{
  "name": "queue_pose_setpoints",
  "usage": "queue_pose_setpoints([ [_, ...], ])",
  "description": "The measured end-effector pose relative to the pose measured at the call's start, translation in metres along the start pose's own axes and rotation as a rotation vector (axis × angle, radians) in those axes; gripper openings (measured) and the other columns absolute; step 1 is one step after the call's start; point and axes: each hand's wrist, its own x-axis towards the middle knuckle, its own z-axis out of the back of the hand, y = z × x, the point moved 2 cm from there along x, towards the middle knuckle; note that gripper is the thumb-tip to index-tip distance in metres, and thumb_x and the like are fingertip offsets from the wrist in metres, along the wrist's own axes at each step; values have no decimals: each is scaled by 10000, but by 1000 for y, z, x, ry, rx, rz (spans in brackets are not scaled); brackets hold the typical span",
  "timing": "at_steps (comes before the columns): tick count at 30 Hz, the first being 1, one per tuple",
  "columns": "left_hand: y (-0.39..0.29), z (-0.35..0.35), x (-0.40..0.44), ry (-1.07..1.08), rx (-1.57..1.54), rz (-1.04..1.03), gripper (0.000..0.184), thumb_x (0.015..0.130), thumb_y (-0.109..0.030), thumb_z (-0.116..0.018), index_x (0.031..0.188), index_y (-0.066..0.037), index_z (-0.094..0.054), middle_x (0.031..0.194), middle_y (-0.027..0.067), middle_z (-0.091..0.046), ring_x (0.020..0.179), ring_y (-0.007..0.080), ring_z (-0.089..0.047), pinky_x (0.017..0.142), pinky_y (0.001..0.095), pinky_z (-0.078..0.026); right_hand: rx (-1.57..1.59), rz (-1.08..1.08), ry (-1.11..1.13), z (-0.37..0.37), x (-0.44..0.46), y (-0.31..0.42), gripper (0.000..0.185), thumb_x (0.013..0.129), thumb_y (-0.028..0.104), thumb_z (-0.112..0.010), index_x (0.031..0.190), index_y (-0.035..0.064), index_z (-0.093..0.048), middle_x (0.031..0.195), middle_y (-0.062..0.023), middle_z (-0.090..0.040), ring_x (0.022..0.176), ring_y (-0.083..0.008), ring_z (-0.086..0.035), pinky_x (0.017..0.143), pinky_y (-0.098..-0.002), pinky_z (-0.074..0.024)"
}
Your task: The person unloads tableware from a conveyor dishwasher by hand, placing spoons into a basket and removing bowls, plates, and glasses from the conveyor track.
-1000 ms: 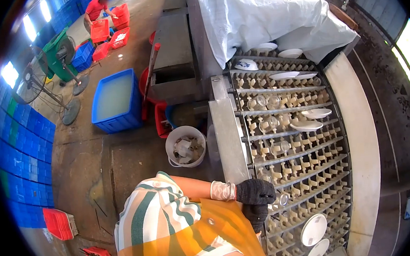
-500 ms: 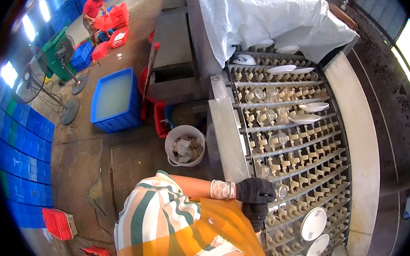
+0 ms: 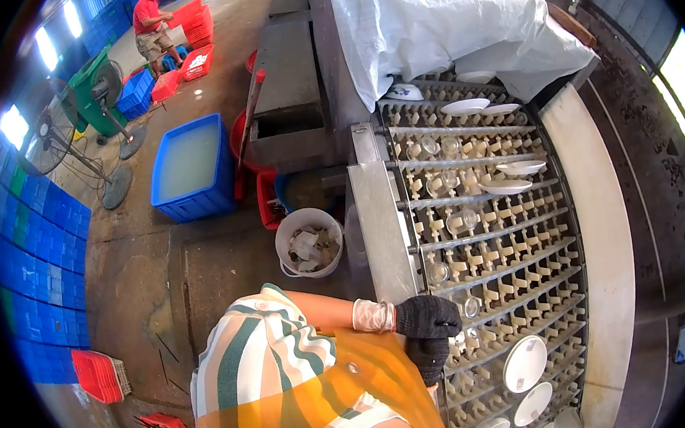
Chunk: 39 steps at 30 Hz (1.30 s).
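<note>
Several plates have shifted toward the plastic sheet; gloved hands stay put.

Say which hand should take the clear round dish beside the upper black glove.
Likely the left hand: it sits close beside the clear round dish; the right hand lies lower in view, farther off.

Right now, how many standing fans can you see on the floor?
2. The nearer fan is at the left, beside the stacked blue crates; the farther fan stands in front of the green bin. Others could be hidden.
</note>
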Motion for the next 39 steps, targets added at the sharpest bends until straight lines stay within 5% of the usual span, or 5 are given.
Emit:
queue_pose_setpoints([
  [3, -1, -3, -1, -8, 3, 4, 211, 850, -270, -610, 914, -74, -656, 927, 131, -622, 891, 321, -599, 790, 393, -482, 102, -17, -80, -2, 1, 12, 333, 885, -29, -544, 1211, 39, -539, 1190, -66, -576, 1079, -168, -546, 926, -296, -442],
  [6, -2, -7, -3, -16, 8, -3, 216, 852, -272, -609, 919, -72, -656, 928, 128, -623, 896, 318, -598, 799, 389, -482, 986, -228, -177, -9, -3, -4, 334, 865, -65, -554, 1184, 32, -555, 1176, -73, -582, 1055, -176, -560, 918, -304, -452],
  [8, -1, -10, -4, -16, 13, -10, 217, 854, -271, -608, 922, -71, -656, 929, 126, -624, 898, 317, -597, 803, 388, -482, 285, -42, -183, -3, -8, -7, 365, 839, 31, -639, 1198, 22, -573, 1185, -129, -603, 1083, -193, -567, 923, -324, -449],
  [14, -8, -15, -6, -25, -32, -20, 192, 852, -247, -627, 918, -69, -656, 919, 119, -623, 897, 299, -601, 796, 380, -484, -78, 98, -185, 5, -19, -11, 373, 833, 55, -656, 1199, 39, -585, 1184, -111, -615, 1072, -208, -580, 895, -314, -462],
  [39, -23, -46, -17, -7, 50, 7, 206, 833, -249, -659, 944, -76, -676, 992, 125, -649, 961, 294, -619, 850, 376, -492, 143, 61, -195, 24, -38, 24, 264, 807, -17, -627, 1068, 21, -635, 1047, -134, -650, 986, -242, -613, 853, -339, -475],
])
